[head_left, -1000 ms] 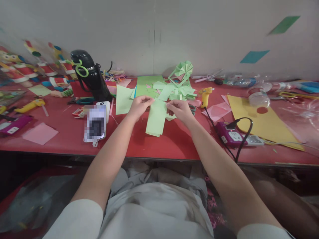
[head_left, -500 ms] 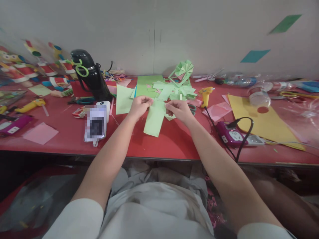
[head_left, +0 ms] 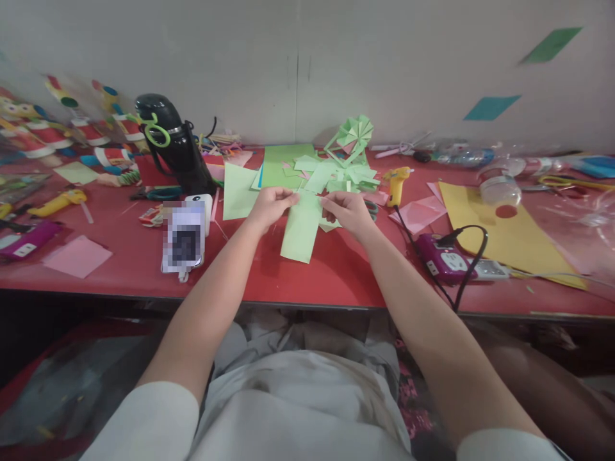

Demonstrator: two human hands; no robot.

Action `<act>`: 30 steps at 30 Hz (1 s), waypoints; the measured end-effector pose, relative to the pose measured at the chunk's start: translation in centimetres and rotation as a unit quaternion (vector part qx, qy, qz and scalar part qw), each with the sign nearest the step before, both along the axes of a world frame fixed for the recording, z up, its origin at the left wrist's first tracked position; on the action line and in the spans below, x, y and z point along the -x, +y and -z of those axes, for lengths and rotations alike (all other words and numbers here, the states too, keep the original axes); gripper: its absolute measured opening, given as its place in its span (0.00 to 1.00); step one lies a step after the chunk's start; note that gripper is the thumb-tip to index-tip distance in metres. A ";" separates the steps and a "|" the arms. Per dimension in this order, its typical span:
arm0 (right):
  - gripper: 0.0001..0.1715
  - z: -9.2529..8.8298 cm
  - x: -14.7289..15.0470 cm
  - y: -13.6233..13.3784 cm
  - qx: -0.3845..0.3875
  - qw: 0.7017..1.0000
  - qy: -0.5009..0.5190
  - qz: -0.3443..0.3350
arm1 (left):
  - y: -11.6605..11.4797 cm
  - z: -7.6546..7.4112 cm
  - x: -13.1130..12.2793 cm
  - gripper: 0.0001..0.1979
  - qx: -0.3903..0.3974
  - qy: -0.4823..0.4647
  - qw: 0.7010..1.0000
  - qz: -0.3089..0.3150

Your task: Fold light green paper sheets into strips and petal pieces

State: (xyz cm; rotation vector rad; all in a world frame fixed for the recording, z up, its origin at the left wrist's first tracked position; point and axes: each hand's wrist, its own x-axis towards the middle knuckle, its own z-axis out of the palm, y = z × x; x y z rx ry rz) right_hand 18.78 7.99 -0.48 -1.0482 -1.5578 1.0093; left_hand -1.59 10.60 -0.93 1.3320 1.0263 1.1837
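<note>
A light green strip of paper [head_left: 300, 234] hangs between my hands, its lower end toward me above the red table. My left hand [head_left: 275, 208] pinches its far left corner between thumb and fingers. At the far right corner, my right hand [head_left: 346, 211] grips the paper the same way. Just beyond the strip lie cut green paper scraps [head_left: 321, 176] and a darker green sheet [head_left: 286, 160]. A folded green paper wheel [head_left: 355, 133] stands behind them. Scissors handles [head_left: 371, 209] show partly beside my right hand.
On the right are a yellow glue gun [head_left: 396, 186], a purple power strip [head_left: 444, 259] with a black cord, and yellow paper [head_left: 509, 237]. To the left stand a black thermos [head_left: 175, 147] and a phone [head_left: 185, 237]. The red table's front edge [head_left: 312, 306] runs before my lap.
The green paper strip has shifted slightly to the right, along with my fingers. Both hands keep their pinch on it. Everything else on the table looks the same.
</note>
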 end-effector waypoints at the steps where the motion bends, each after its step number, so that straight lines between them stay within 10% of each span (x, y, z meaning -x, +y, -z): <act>1: 0.18 0.0 0.0 0.0 -0.001 1.000 0.001 -0.005 | 0.0 0.1 0.0 0.17 -0.004 0.006 1.000 -0.011; 30: 0.13 0.3 -0.5 0.5 0.027 0.999 -0.008 -0.045 | -0.2 -0.1 -0.1 0.20 -0.029 0.013 0.999 -0.013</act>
